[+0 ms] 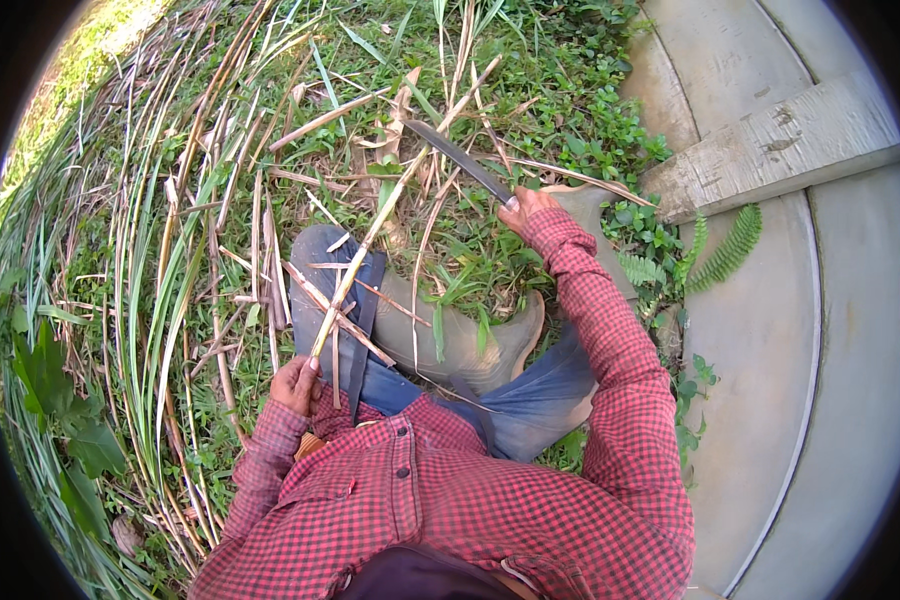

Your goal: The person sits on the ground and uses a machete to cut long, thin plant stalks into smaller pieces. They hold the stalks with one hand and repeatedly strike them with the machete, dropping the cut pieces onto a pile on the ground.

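Observation:
My left hand is closed on the near end of a long pale stalk, which slants up and away to the right across my leg. In my right hand is a knife with a long dark blade, its handle hidden in my fist. The blade points up and left, and its tip lies close to the upper part of the stalk; whether they touch I cannot tell. Short cut pieces of stalk rest across my knee and the rubber boot.
Long green and dry stalks lie heaped along the left. Grass and scattered dry stems cover the ground ahead. On the right, a weathered board lies over grey curved panels, with a fern growing beside it.

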